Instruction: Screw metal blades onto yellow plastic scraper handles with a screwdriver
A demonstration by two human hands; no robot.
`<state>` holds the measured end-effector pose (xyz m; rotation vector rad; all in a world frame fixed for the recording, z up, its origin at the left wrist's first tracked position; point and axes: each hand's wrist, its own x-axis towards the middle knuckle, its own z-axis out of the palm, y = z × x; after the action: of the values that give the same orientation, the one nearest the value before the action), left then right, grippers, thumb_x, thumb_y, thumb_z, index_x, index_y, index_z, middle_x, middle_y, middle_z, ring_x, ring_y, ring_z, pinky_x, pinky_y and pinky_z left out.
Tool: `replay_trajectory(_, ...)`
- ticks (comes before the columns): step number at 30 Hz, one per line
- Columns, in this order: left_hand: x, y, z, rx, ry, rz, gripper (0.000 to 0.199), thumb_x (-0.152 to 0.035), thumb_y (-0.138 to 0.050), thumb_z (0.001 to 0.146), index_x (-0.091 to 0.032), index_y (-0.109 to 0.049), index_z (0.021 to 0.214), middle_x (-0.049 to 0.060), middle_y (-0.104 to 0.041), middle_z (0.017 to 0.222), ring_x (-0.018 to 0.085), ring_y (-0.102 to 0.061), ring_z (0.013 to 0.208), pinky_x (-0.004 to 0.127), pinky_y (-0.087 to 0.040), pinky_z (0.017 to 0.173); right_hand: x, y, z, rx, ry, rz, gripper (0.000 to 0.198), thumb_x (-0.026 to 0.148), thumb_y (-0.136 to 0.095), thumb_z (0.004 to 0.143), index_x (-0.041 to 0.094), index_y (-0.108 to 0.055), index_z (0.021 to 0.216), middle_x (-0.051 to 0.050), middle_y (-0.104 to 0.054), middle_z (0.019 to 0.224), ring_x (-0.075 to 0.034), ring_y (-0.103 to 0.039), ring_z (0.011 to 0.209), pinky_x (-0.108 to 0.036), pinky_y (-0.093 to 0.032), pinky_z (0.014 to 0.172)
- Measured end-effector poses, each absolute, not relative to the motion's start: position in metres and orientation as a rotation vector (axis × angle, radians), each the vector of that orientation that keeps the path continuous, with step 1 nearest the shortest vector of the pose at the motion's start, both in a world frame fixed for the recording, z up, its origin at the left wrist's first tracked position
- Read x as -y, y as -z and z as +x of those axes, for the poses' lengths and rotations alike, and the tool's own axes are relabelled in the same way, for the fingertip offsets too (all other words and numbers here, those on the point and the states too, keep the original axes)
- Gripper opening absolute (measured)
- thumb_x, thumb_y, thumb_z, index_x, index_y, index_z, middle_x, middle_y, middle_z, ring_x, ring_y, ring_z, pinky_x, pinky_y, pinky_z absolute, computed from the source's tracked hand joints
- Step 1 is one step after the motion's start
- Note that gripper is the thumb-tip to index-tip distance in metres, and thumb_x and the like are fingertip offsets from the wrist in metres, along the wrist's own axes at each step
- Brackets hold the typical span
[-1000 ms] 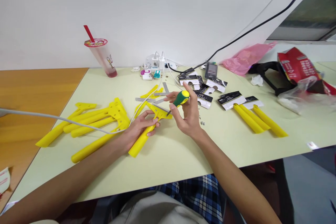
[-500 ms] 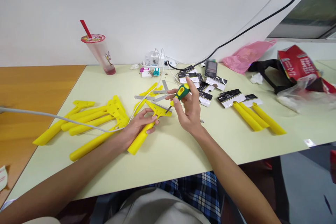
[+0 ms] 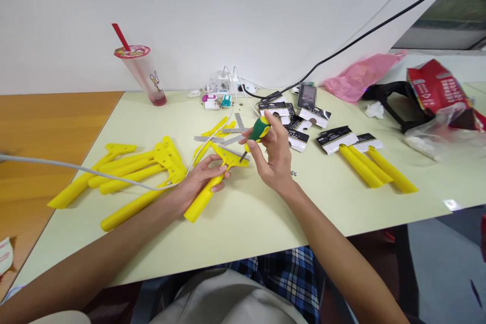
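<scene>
My left hand point(image 3: 205, 176) is closed around the neck of a yellow scraper point(image 3: 203, 201), whose wide head carries a thin metal blade. In my right hand point(image 3: 273, 159) is a green and yellow screwdriver point(image 3: 259, 130). Its tip meets a screw near the right end of the scraper's head. Just behind the head lie loose metal blades point(image 3: 240, 121) and more yellow plastic parts point(image 3: 216, 127). Several yellow scraper handles point(image 3: 129, 174) are heaped left of my left hand. A few small screws point(image 3: 293, 173) rest right of my right wrist.
Black-and-white cards point(image 3: 314, 116) lie behind my right hand; yellow handles with cards point(image 3: 362, 167) are further right. A drink cup point(image 3: 144, 76) with a red straw stands at the back left. A white cable point(image 3: 91, 169) crosses my left forearm. A power strip point(image 3: 224, 83) sits by the wall.
The screwdriver's handle has turned a little in my right fingers, its tip still at the same screw. My left hand keeps the scraper in place. The view has shifted slightly.
</scene>
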<state>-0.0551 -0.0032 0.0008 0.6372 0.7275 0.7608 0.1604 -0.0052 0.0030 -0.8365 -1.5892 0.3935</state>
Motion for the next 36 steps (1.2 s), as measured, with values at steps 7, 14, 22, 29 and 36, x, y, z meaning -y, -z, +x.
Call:
replay_trajectory(7, 0.0031, -0.0008, -0.0548, -0.724, -0.75, 0.651, 0.041, -0.016, -0.094, 0.082, -0.017, -0.064, 0.11, 0.007, -0.072, 0.1, 0.013, -0.068, 0.077, 0.016, -0.04, 0.044, -0.0011, 0.0036, 0.1625, 1.564, -0.253, -0.871, 0.067, 0.05, -0.07, 0.106, 0.04, -0.041, 0.166, -0.012, -0.058, 0.156, -0.03, -0.076, 0.113, -0.052, -0.07, 0.095)
replay_trajectory(14, 0.0026, -0.0017, -0.0549, -0.734, -0.75, 0.641, 0.041, -0.016, -0.094, 0.082, -0.017, -0.065, 0.11, 0.006, -0.07, 0.101, 0.014, -0.068, 0.079, 0.017, -0.04, 0.045, 0.0058, -0.0037, 0.16, 1.614, -0.436, -0.826, 0.066, 0.05, -0.051, 0.114, 0.041, -0.025, 0.174, -0.012, -0.063, 0.153, -0.031, -0.076, 0.123, -0.059, -0.067, 0.106)
replay_trajectory(22, 0.0041, 0.0, -0.0543, -0.729, -0.743, 0.668, 0.038, -0.017, -0.093, 0.082, -0.018, -0.065, 0.109, 0.007, -0.069, 0.099, 0.014, -0.068, 0.079, 0.016, -0.037, 0.044, -0.0026, 0.0045, 0.1624, 1.565, -0.239, -0.833, 0.062, 0.05, -0.07, 0.106, 0.043, -0.045, 0.163, -0.01, -0.06, 0.153, -0.029, -0.078, 0.108, -0.052, -0.07, 0.095)
replay_trajectory(29, 0.003, 0.0015, -0.0535, -0.729, -0.771, 0.646, 0.041, -0.014, -0.093, 0.081, -0.017, -0.065, 0.111, 0.006, -0.068, 0.101, 0.013, -0.067, 0.081, 0.016, -0.039, 0.043, 0.0054, -0.0038, 0.1613, 1.604, -0.437, -0.849, 0.066, 0.057, -0.053, 0.112, 0.042, -0.028, 0.171, -0.013, -0.061, 0.155, -0.034, -0.075, 0.126, -0.062, -0.065, 0.108)
replay_trajectory(36, 0.0043, 0.0009, -0.0526, -0.731, -0.782, 0.648, 0.034, -0.014, -0.09, 0.085, -0.017, -0.067, 0.11, 0.006, -0.066, 0.099, 0.013, -0.067, 0.082, 0.015, -0.038, 0.043, 0.0021, -0.0026, 0.1606, 1.55, -0.354, -0.841, 0.061, 0.053, -0.062, 0.109, 0.043, -0.039, 0.165, -0.012, -0.059, 0.153, -0.031, -0.076, 0.119, -0.056, -0.069, 0.102)
